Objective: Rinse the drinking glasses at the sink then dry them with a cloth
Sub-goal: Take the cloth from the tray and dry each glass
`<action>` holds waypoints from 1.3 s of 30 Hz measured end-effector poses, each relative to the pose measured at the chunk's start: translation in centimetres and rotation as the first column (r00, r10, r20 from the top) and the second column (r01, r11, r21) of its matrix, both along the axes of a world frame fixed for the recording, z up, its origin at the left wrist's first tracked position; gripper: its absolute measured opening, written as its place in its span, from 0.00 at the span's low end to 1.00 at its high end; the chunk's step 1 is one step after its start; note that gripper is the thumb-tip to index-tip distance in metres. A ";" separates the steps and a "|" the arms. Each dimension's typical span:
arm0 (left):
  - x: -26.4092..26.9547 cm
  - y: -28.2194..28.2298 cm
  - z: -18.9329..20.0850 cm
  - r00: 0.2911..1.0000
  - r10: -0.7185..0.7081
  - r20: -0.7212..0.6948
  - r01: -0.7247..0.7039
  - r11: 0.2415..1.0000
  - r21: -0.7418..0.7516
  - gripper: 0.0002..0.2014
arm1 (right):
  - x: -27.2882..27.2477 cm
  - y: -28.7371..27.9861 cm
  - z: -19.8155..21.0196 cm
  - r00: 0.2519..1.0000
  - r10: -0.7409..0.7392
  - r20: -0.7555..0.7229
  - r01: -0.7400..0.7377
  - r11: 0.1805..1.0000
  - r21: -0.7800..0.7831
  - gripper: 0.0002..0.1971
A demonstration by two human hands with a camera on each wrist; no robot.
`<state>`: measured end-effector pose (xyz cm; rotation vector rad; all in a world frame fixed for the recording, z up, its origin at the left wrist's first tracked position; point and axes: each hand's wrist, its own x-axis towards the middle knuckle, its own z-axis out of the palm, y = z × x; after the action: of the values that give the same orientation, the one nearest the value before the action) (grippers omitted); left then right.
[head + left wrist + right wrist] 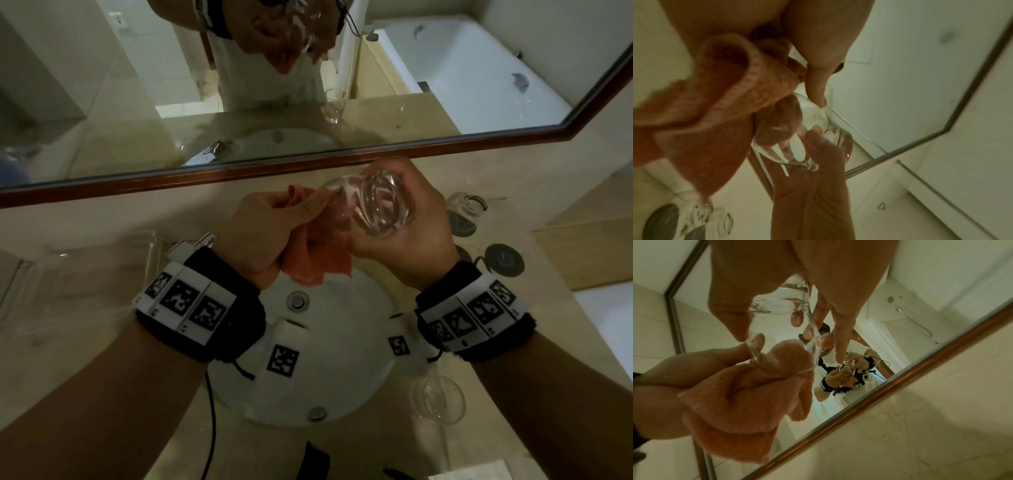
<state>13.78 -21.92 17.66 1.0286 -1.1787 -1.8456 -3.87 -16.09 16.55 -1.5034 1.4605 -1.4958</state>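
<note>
a mirror runs above the white sink, with another glass on the counter at its right. over the sink, the right hand curls its fingers round a tilted glass; the left hand pinches a pink cloth, stuffed into the glass mouth

text: none legible | wristbands: black-and-white square code markers only | sink: same markers, no words
</note>
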 end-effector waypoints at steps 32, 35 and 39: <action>-0.3 1.2 0.9 0.981 0.063 -0.182 -0.129 0.917 -0.377 0.18 | 2.5 -0.1 1.7 0.976 -0.039 -0.216 0.072 0.987 0.147 0.31; -0.6 1.7 1.0 0.995 0.076 -0.061 -0.094 0.923 -0.372 0.19 | 3.2 0.2 2.8 0.974 0.041 -0.224 -0.014 0.992 0.123 0.27; -0.6 1.8 1.1 0.999 -0.031 -0.042 0.018 0.957 -0.289 0.23 | 3.1 0.1 2.4 0.978 -0.011 -0.207 0.030 0.996 0.088 0.27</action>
<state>13.19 -20.15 18.78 0.8054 -1.3899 -1.6444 -0.77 -16.00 18.95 -1.6312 1.6444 -1.2972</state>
